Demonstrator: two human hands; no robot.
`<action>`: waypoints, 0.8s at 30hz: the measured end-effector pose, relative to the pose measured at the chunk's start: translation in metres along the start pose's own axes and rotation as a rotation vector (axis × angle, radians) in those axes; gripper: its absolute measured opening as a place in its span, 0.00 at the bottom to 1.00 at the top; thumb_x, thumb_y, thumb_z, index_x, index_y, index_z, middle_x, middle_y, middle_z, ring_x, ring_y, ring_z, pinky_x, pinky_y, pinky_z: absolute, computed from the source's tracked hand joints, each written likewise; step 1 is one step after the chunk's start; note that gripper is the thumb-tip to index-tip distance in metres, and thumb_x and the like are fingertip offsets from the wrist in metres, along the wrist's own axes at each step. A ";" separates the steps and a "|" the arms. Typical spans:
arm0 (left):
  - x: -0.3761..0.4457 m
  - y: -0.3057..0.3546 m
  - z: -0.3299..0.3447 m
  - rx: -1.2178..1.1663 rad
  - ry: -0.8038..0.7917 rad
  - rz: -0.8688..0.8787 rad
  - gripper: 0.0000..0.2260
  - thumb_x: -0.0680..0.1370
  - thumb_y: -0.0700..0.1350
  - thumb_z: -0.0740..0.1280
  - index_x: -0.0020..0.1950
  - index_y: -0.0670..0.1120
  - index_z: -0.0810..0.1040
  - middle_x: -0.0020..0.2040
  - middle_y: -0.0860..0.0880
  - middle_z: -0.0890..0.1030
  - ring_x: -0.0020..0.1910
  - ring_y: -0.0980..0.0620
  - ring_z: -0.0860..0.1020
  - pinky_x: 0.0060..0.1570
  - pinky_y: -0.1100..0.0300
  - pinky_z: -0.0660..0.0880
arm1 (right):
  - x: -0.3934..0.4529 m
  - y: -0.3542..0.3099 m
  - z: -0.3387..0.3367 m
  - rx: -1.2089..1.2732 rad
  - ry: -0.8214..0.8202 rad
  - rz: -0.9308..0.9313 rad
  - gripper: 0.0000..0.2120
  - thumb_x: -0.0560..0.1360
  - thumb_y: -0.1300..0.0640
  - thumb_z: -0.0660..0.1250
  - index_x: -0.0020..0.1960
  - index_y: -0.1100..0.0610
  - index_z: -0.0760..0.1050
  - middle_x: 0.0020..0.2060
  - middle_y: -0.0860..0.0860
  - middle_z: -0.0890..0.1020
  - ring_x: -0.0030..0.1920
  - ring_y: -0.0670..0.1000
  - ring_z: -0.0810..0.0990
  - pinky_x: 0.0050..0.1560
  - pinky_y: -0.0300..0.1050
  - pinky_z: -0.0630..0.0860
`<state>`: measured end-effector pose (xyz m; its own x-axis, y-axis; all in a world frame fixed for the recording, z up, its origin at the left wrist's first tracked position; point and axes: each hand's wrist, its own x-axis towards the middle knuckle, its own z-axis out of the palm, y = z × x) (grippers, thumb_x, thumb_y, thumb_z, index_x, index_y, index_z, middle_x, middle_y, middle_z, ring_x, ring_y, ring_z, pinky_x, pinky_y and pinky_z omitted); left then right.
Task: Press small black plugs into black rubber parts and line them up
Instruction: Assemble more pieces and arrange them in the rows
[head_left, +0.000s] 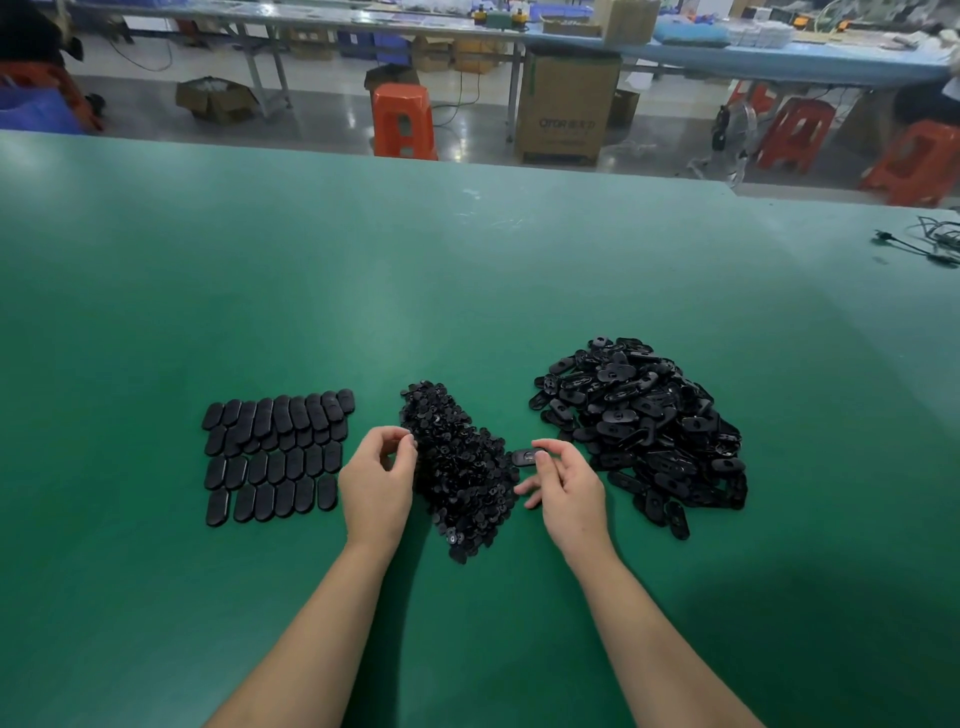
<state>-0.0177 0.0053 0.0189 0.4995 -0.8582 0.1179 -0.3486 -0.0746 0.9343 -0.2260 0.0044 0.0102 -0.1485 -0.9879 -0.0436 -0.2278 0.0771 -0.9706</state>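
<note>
My table holds the unplugged parts heaped beyond my right hand, finished rows lined up outside my left hand, and plugs piled between my hands for easy reach. No containers here. Right pinches one part; left fingers curl at the plugs, perhaps pinching one, I cannot tell.

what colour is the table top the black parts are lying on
Green, a plain matte green table top, seen in the head view.

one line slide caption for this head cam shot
Right hand pinches a rubber part while left hand reaches the plug pile, beside finished rows.
</note>
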 end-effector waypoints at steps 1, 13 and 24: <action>-0.002 0.003 0.002 -0.021 -0.015 0.004 0.05 0.79 0.43 0.69 0.45 0.54 0.80 0.37 0.53 0.82 0.33 0.60 0.74 0.34 0.68 0.70 | 0.000 0.000 0.000 0.000 0.000 0.000 0.07 0.84 0.56 0.61 0.54 0.46 0.75 0.39 0.48 0.85 0.36 0.46 0.85 0.36 0.36 0.79; -0.021 0.041 0.034 -0.534 -0.253 -0.267 0.08 0.75 0.32 0.72 0.50 0.44 0.83 0.34 0.55 0.80 0.30 0.62 0.73 0.29 0.71 0.68 | 0.001 0.002 -0.002 0.048 0.041 0.005 0.03 0.83 0.58 0.65 0.50 0.53 0.71 0.33 0.51 0.85 0.31 0.50 0.83 0.36 0.41 0.79; -0.021 0.042 0.031 -0.541 -0.290 -0.326 0.06 0.76 0.35 0.73 0.52 0.42 0.84 0.29 0.51 0.76 0.24 0.55 0.65 0.24 0.64 0.64 | 0.002 0.003 0.001 0.139 0.002 0.005 0.14 0.80 0.68 0.67 0.59 0.54 0.82 0.43 0.47 0.88 0.48 0.45 0.87 0.55 0.36 0.81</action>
<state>-0.0671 0.0041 0.0451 0.2532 -0.9417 -0.2217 0.2651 -0.1528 0.9520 -0.2258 0.0022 0.0066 -0.1517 -0.9873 -0.0482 -0.0916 0.0626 -0.9938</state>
